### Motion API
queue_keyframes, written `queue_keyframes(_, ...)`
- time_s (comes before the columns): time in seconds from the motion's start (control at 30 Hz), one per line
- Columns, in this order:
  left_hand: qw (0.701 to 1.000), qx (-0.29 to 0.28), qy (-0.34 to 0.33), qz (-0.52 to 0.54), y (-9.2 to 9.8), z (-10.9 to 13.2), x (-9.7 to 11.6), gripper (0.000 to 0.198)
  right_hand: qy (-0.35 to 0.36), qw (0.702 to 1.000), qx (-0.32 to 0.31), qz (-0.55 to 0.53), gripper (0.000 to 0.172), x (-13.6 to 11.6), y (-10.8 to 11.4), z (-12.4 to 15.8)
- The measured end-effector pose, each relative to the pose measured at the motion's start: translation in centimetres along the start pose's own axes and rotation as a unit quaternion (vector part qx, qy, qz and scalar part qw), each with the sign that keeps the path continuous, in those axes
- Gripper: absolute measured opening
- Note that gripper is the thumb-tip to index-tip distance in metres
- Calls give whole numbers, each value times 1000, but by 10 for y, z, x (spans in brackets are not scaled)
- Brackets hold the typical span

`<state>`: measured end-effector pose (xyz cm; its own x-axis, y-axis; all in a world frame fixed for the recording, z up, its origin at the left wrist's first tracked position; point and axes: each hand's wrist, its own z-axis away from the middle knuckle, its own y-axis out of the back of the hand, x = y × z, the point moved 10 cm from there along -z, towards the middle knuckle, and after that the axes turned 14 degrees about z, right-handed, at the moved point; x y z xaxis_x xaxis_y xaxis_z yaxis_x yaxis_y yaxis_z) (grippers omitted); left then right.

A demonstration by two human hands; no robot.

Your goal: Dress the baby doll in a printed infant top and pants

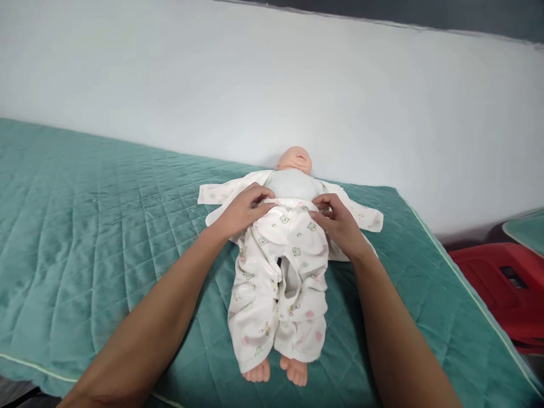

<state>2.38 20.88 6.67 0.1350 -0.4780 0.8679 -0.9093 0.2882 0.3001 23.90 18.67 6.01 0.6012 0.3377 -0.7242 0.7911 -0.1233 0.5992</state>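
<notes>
A baby doll (295,160) lies on its back, head toward the wall and bare feet toward me. It wears white baby pants (293,238) printed with small green animals, with an opening at the crotch. Beneath its body a white patterned jacket (364,215) is spread, sleeves out to both sides. The pale cloth torso (292,186) shows above the waistband. My left hand (250,208) pinches the waistband at its left side. On the opposite side my right hand (335,218) grips the waistband between thumb and fingers.
A green quilted cover (106,238) lies under the doll, its piped edge running down the right side. Behind it rises a white wall (212,85). A red plastic chair (501,283) stands beyond the right edge, near another green surface (527,231).
</notes>
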Motion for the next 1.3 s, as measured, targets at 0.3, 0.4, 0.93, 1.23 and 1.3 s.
queue_keyframes(0.3, 997, -51, 2, -57, -8, 3, 10, 22, 32, 997, -45, 53, 24, -8, -4, -2)
queue_keyframes(0.4, 994, -38, -14, -101, -7, 2, 11, 24, 87, 993, -40, 76, 28, -16, -5, -2)
queue_keyframes(0.93, 988, 44, 66, -131, 5, -50, -23, 21, -39, 987, 34, 151, 30, 16, -7, -45)
queue_keyframes(1.23, 990, 95, 97, -24, 13, -48, -39, 35, -151, 986, 10, -75, 41, 60, -20, -57)
queue_keyframes(1.3, 990, 94, 99, -18, 14, -42, -36, 37, -165, 977, -2, -136, 43, 63, -24, -53)
